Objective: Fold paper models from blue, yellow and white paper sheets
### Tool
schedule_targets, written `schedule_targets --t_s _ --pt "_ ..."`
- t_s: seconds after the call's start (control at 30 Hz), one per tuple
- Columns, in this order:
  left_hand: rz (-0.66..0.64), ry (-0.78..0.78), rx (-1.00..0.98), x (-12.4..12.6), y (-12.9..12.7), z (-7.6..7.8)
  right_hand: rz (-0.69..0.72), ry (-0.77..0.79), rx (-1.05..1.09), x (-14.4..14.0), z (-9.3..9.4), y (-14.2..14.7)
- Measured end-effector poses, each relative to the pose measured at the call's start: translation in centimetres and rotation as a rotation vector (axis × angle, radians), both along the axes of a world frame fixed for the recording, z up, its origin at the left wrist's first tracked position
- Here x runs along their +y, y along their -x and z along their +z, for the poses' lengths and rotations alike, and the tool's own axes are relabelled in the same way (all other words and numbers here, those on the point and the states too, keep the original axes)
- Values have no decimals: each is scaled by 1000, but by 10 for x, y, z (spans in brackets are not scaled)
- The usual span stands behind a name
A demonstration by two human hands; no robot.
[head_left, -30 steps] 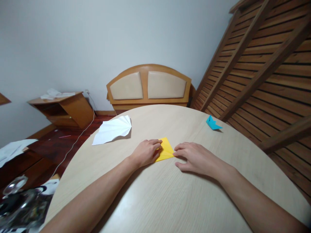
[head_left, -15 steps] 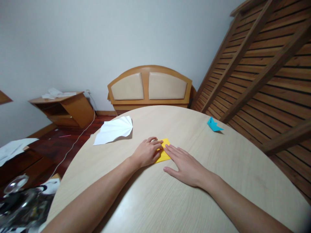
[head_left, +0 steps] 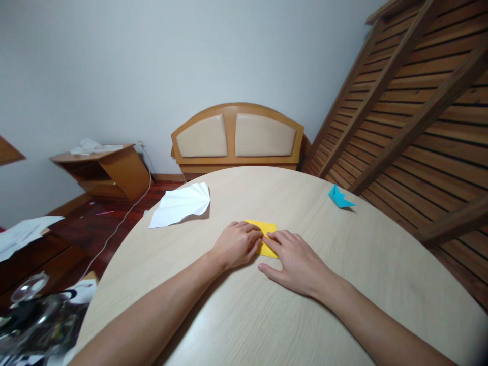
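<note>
Both hands lay flat on the yellow paper [head_left: 267, 230], and neither grip was closed around anything. The left hand [head_left: 237, 245] rested palm down with its fingers loosely curled, their tips pressing the near left part of the sheet. The right hand [head_left: 293, 256] lay open and spread, its fingertips [head_left: 271, 237] pressing the near right part, so the two sets of fingers touched or nearly touched over the paper. Only the far strip of the folded yellow sheet and a small corner between the hands remained visible.

Under the hands spread the round, pale wooden table [head_left: 267, 315], the largest thing about them, with both forearms stretched across its near half. Beyond the table, straight ahead of the hands, stood a wooden headboard [head_left: 237, 136] with two padded beige panels, set against the wall. Far off to the right of the right hand leaned a slatted wooden frame [head_left: 412, 117]. Far to the left of the left hand stood a low wooden cabinet [head_left: 110, 173] on the floor.

On the table, ahead and to the left of the left hand, lay a creased white paper [head_left: 181, 204], well apart from the fingers. Ahead and to the right of the right hand sat a small blue paper figure [head_left: 339, 197], also well apart.
</note>
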State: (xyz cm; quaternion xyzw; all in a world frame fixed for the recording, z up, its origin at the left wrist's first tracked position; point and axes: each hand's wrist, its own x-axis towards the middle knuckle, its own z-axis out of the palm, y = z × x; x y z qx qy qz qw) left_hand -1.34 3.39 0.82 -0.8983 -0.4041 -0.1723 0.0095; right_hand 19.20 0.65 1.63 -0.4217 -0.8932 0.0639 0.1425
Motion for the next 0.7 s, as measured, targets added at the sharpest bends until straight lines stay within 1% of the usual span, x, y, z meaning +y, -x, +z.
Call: schedule_targets --t_s 0.1,0.23,0.37,0.53,0.7 --pt "-30 44 -3 -2 -3 -4 -12 -18 15 3 1 -4" --pt "-24 67 -49 -1 -2 -8 -31 -49 15 10 -4 -8" --pt "6 68 -77 0 -1 -9 -54 -61 25 16 -8 -7" --pt "-9 71 -82 3 0 -9 -99 -45 13 24 -11 -6" --pt "-18 61 -107 5 1 -12 -154 -38 -19 32 -19 -7"
